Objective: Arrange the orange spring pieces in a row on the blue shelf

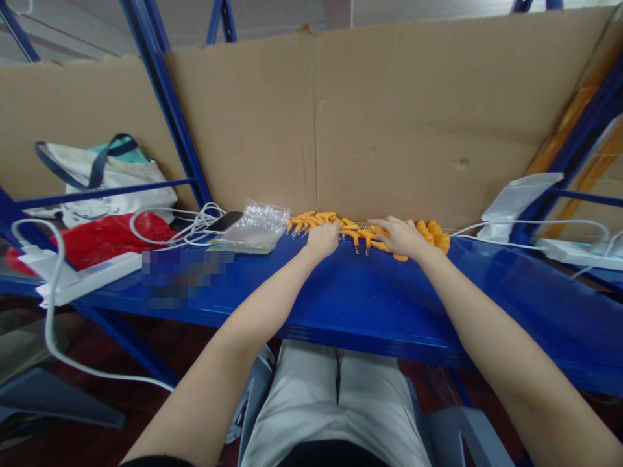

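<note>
A row of small orange plastic pieces with metal screw tips (357, 230) lies along the back of the blue shelf (341, 298), against the cardboard wall. My left hand (322, 239) rests on the left part of the row, fingers curled over the pieces. My right hand (396, 237) lies on the middle of the row, fingers bent and spread over several pieces. What either hand grips under its fingers is hidden.
Left of the pieces lie a clear plastic bag (256, 226), a phone (222, 222), white cables (180, 224), a red bag (104, 237), a white tote (104, 178) and a power strip (87, 279). A white bag (516, 201) and another power strip (579, 253) sit right.
</note>
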`<action>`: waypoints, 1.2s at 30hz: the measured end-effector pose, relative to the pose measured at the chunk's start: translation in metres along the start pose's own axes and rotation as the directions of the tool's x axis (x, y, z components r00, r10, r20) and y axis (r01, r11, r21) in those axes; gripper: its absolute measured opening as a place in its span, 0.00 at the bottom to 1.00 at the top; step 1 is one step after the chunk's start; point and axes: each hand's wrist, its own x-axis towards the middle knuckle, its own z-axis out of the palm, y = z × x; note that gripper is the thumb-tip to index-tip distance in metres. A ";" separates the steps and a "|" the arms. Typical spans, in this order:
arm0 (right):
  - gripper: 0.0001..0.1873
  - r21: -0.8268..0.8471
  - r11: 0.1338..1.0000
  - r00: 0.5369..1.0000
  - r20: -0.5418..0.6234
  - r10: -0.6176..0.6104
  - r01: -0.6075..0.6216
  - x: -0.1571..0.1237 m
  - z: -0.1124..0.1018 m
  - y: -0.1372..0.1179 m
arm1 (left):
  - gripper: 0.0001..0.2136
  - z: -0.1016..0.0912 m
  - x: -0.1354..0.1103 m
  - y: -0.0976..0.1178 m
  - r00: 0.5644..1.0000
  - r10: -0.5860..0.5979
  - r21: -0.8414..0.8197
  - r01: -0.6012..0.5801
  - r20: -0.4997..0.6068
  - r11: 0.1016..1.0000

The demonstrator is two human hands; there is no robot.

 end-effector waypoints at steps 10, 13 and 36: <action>0.19 -0.006 0.980 0.979 0.034 0.200 -0.200 -0.003 -0.011 0.001 | 0.17 0.001 0.002 -0.003 0.999 -0.046 -0.007 0.046 -0.005 0.999; 0.18 -0.017 0.967 0.966 0.045 0.253 -0.252 -0.002 -0.011 0.005 | 0.18 0.001 0.002 -0.002 0.999 -0.045 -0.011 0.045 -0.013 0.999; 0.10 -0.006 0.978 0.961 0.184 0.206 -0.208 0.002 -0.021 0.020 | 0.16 0.000 0.002 -0.002 0.999 -0.050 -0.030 0.050 0.006 0.998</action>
